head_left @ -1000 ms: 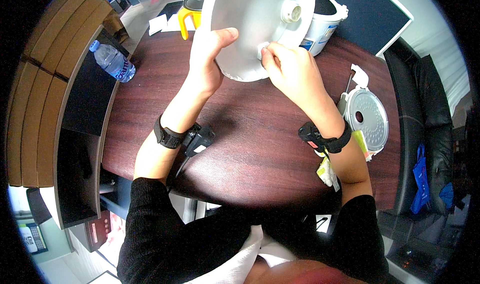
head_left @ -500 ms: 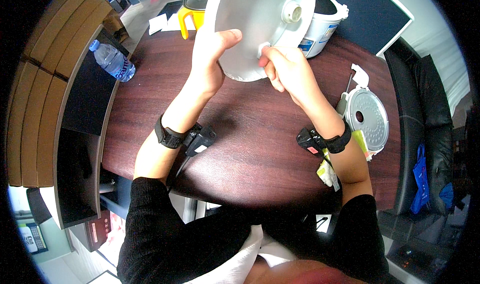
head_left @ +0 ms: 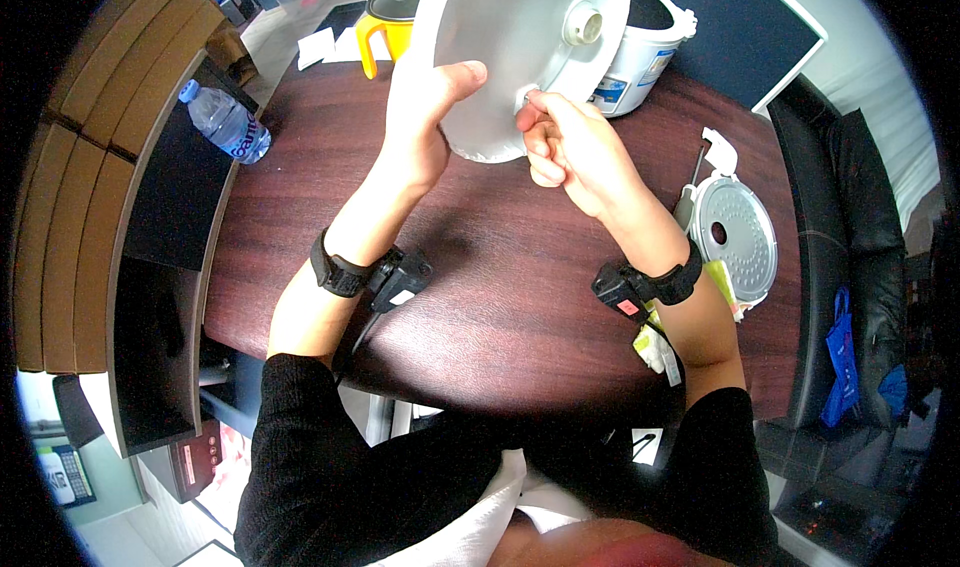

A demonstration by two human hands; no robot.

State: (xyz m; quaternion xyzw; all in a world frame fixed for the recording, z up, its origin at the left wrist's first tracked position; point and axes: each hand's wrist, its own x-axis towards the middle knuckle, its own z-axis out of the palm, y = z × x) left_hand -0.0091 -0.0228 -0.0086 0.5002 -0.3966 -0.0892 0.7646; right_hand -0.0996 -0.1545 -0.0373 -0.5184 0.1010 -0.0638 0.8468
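Note:
A white, shallow round shell [head_left: 505, 57], which looks like an appliance lid or cover, is held up tilted over the desk. Its hollow face bears a round white socket [head_left: 583, 23]. My left hand [head_left: 420, 122] grips the left rim, thumb lying on the inner face and the other fingers hidden behind. My right hand [head_left: 585, 157] is closed, with thumb and index finger at a small white tab [head_left: 524, 93] low on that face. Behind the shell stands a white pot-shaped appliance body [head_left: 645, 62], open at the top, partly covered by it.
At the right of the brown desk [head_left: 480, 317] lie a lid with a grey perforated plate [head_left: 735, 237] and a green-white cloth or packet [head_left: 655, 349]. A water bottle [head_left: 228, 122] stands at the left edge. A yellow-handled jug [head_left: 385, 37] is at the back.
My right hand has turned slightly at the tab, its lower fingers curling a little differently and the wrist rolling. My left hand and the shell have barely moved.

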